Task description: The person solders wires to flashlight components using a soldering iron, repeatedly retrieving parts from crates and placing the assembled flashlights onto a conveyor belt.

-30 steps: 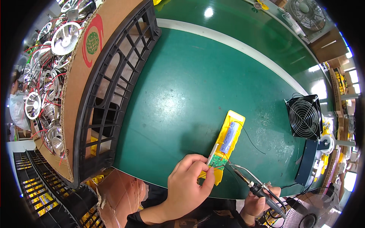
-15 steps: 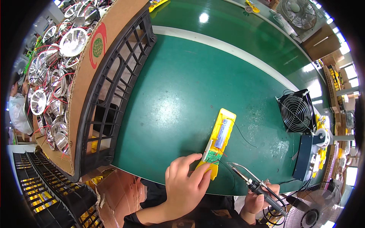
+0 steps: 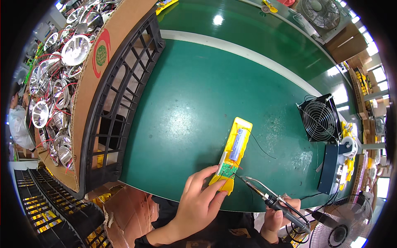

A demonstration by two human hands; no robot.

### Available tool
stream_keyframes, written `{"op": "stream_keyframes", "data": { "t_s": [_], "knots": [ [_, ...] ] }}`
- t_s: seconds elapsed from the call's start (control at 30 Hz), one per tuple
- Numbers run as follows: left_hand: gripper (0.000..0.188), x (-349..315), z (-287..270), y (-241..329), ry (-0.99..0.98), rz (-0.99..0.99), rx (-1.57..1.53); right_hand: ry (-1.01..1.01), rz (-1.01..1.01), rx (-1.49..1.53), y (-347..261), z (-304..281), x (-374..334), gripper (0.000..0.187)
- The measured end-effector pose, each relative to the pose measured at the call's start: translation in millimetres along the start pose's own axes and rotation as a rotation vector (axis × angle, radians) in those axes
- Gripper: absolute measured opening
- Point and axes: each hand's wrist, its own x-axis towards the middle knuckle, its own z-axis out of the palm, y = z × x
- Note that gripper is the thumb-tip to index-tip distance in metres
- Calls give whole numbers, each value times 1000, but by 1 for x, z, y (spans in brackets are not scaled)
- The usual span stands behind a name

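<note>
A yellow plastic housing (image 3: 242, 124) lies on the green bench, slightly tilted from upright in the view. Inside it sit a blue cylindrical battery cell (image 3: 237, 144) and a small green circuit board (image 3: 227, 170), with thin red and black wires. My left hand (image 3: 198, 196) is closed on the housing's near end, fingers at the left edge of the board and thumb by its lower part. My right hand (image 3: 279, 215) grips a soldering iron (image 3: 271, 201) with a curved metal tube alongside it. The iron's tip meets the right edge of the board; exact contact is too small to tell.
A black crate (image 3: 120, 95) and a cardboard box (image 3: 89, 84) of silvery reflector cups (image 3: 76, 50) stand at left. A square black fan (image 3: 319, 118) and dark blue box-shaped device (image 3: 329, 169) stand at right. A round fan (image 3: 337, 233) is at lower right.
The soldering iron has moved slightly left, its tip now at the board. My left hand and the housing have shifted slightly left in view, as has the whole scene.
</note>
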Motion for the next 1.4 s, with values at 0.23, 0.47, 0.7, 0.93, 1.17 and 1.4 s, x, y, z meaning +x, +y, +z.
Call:
{"op": "stream_keyframes", "data": {
  "t_s": [0.23,0.47,0.7,0.93,1.17,1.4],
  "knots": [
    [13,-1,3,-11,34,3,-61,-23,-5,-39,1,4,5,44],
    [7,3,13,-5,83,-79,-42,-64,-8,56,-1,7,9,42],
    [5,7,14,-6,99,-94,-4,-148,28,15,-1,6,12,34],
    [6,9,14,-6,100,-87,-6,-200,59,46,1,8,15,32],
    [6,10,15,-6,113,-84,10,-186,66,41,1,9,16,34],
    [6,10,16,-5,107,-99,21,-189,59,25,1,8,15,34]
  ]
}}
